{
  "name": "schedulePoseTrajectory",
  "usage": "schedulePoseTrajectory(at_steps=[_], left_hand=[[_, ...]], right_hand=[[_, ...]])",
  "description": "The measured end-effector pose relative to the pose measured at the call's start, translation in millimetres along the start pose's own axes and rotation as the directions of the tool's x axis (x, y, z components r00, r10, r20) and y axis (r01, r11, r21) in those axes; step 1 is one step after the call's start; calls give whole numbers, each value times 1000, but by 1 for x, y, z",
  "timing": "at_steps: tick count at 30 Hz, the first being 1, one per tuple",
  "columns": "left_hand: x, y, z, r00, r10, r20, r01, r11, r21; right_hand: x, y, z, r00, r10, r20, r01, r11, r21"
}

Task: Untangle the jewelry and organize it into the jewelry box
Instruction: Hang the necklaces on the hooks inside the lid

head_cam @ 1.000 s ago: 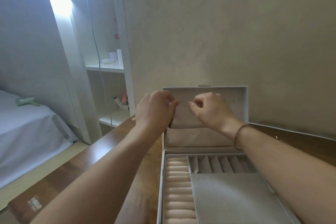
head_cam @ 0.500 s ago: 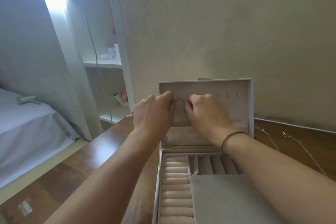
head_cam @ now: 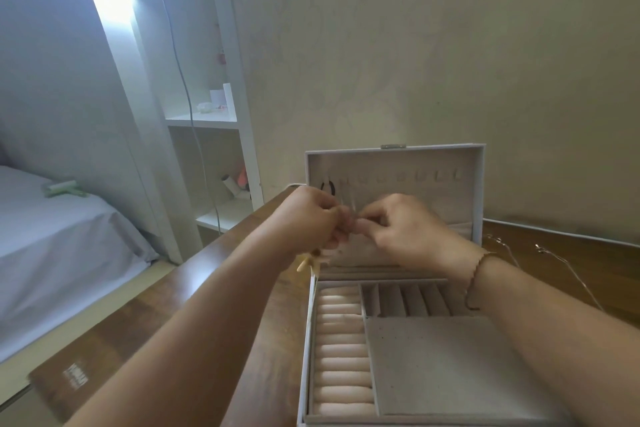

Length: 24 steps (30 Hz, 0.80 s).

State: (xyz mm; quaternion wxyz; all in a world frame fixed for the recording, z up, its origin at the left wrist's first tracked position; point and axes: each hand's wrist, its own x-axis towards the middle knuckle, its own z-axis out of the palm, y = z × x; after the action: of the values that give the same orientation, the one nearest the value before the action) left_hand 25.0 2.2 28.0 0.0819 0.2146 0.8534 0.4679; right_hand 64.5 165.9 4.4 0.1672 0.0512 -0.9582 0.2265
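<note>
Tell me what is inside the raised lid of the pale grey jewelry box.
Inside the raised lid runs a row of small hooks; something dark hangs near the left end. The left hand and right hand cover the lower part, including most of its pocket.

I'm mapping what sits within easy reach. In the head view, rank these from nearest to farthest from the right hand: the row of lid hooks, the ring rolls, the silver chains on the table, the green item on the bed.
From the right hand:
1. Lid hooks, just above it.
2. Ring rolls, below and left, in the box.
3. Silver chains, right, on the table.
4. Green item, far left, on the bed.
</note>
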Motion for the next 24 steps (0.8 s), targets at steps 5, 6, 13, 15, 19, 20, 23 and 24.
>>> schedulePoseTrajectory(at_steps=[5, 6, 13, 15, 19, 20, 23, 24], left_hand=[[3, -7, 9, 998, -50, -31, 39, 956, -290], [2, -7, 11, 997, -72, -19, 60, 928, -368], [2, -5, 28, 983, -147, -109, 48, 782, -621], [0, -5, 32, 981, -142, -133, 32, 791, -612], [-3, -7, 31, 978, -68, -199, -26, 900, -436], [-5, -7, 30, 975, -39, -217, -50, 920, -388], [-8, -14, 27, 961, 14, -276, -121, 920, -372], [-10, -18, 28, 959, 29, -281, -130, 928, -348]], right_hand=[[0, -6, -4, 988, 25, 154, -53, 981, 187], [0, -8, -4, 987, 21, 161, -58, 972, 227], [7, -13, 6, 992, 91, 84, -114, 934, 337], [10, -12, 11, 991, 119, 58, -132, 939, 317], [10, -9, 8, 991, 89, 102, -113, 957, 267], [9, -8, 4, 991, 66, 117, -98, 954, 284], [9, -3, -7, 997, 62, 46, -73, 950, 305], [12, 1, -9, 997, 74, -5, -68, 943, 324]])
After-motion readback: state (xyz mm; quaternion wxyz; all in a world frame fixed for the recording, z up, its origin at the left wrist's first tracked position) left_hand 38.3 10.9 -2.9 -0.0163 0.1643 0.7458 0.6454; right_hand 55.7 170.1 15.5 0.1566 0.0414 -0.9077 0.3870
